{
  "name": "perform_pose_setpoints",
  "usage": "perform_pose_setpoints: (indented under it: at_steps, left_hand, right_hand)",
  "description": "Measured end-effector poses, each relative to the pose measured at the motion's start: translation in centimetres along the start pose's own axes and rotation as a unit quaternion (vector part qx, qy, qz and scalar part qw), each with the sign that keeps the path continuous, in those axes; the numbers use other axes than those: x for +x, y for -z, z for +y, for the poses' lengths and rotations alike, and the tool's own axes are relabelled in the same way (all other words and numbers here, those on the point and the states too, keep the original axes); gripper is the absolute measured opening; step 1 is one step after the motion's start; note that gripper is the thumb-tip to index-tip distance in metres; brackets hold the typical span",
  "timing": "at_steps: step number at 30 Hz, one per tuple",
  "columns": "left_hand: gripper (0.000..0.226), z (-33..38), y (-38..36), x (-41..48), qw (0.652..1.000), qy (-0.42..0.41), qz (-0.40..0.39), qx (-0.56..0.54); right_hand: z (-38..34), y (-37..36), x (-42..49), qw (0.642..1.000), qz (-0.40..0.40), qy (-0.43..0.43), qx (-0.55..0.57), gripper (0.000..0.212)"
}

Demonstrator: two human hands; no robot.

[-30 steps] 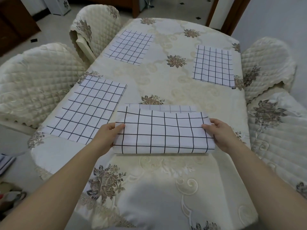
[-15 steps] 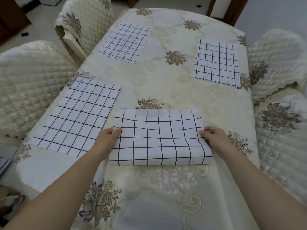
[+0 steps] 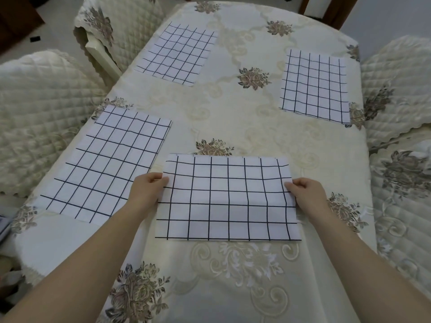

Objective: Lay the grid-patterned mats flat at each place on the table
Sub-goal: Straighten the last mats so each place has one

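Note:
A white mat with a black grid [image 3: 227, 199] lies in front of me on the table, its long side across my view. My left hand [image 3: 147, 191] pinches its left edge and my right hand [image 3: 306, 194] pinches its right edge. The mat's middle is slightly wavy. Three more grid mats lie flat: one at the near left [image 3: 109, 164], one at the far left [image 3: 178, 53], one at the far right [image 3: 314, 86].
The table wears a cream tablecloth [image 3: 233, 117] with brown flower prints. Quilted cream chairs stand at the left [image 3: 35, 108], far left [image 3: 121, 22] and right [image 3: 396, 89]. Tiled floor shows at the upper left.
The mat between my hands has come toward me and spread out lower on the cloth, showing more rows. Both hands kept hold of its edges.

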State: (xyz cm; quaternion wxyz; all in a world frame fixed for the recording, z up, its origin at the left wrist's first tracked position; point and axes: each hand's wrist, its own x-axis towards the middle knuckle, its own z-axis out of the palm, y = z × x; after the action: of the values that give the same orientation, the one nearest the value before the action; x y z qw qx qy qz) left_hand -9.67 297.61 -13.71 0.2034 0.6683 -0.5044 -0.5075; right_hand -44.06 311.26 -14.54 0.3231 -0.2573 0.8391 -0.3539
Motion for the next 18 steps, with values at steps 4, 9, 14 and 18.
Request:
perform_pose_setpoints:
  at_steps: [4, 9, 14, 18]
  left_hand:
    - [0.013, 0.5, -0.5, -0.1, 0.999, -0.029, 0.038, 0.018]
    - [0.035, 0.9, -0.3, -0.7, 0.988, -0.088, 0.081, 0.096]
    - [0.033, 0.8, -3.3, -2.8, 0.944, -0.241, 0.028, 0.221]
    - [0.033, -0.2, -7.7, -4.7, 0.866, -0.346, -0.051, 0.357]
  right_hand:
    - [-0.2, 0.0, 0.0, 0.999, 0.023, 0.01, -0.032, 0.015]
    - [-0.3, 0.1, -0.5, 0.987, 0.09, 0.065, -0.119, 0.02]
    - [-1.2, -3.8, -2.7, 0.963, 0.052, 0.175, -0.198, 0.027]
    - [-1.3, -9.3, -5.4, 0.902, -0.018, 0.33, -0.279, 0.038]
